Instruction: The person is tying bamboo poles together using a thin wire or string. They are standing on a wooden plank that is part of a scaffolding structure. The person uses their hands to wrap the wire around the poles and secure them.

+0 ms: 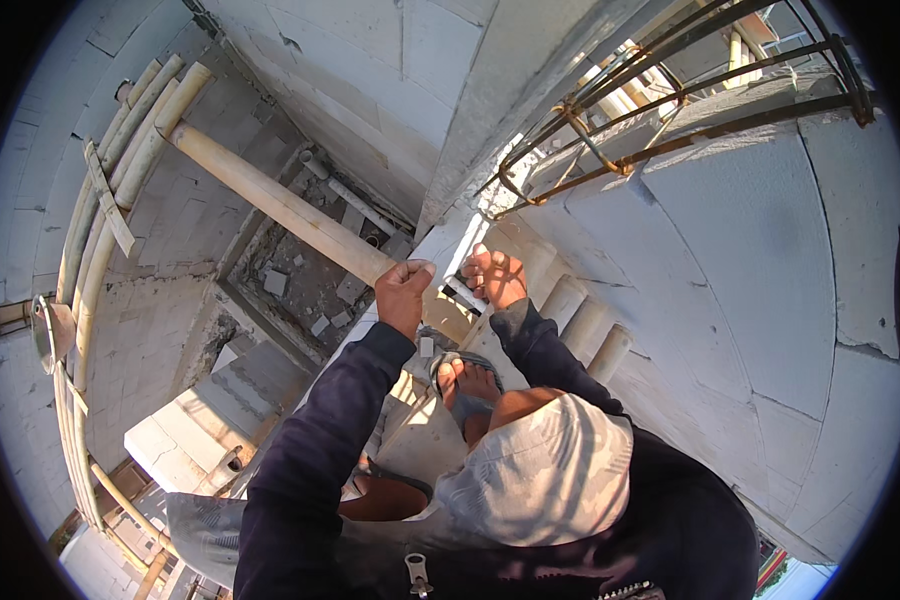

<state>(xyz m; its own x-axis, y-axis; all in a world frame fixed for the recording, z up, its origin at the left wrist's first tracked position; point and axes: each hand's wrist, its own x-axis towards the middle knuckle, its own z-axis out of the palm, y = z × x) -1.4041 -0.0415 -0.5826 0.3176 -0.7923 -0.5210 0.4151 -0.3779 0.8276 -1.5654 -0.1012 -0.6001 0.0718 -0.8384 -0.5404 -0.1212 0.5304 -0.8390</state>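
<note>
My left hand (404, 297) is closed, thumb pressed to the curled fingers. It is in front of the near end of a thick bamboo pole (280, 203); whether it touches the pole I cannot tell. Just to its right, my right hand (495, 277) is also closed, its fingertips pinched together and turned toward the left hand. Anything held in either is hidden or too thin to make out. Beside the right fingers is a small dark-and-white piece (460, 293) at the top of a pale block wall. Below the hands shows my sandalled foot (462, 385).
A rusty rebar cage (620, 160) juts out at the upper right, over a pale block wall (730, 240). Bundled bamboo poles (100, 240) stand at the left. Deep below lies a rubble-strewn floor (305, 270). Several bamboo pole ends (610, 352) stick out right of my arm.
</note>
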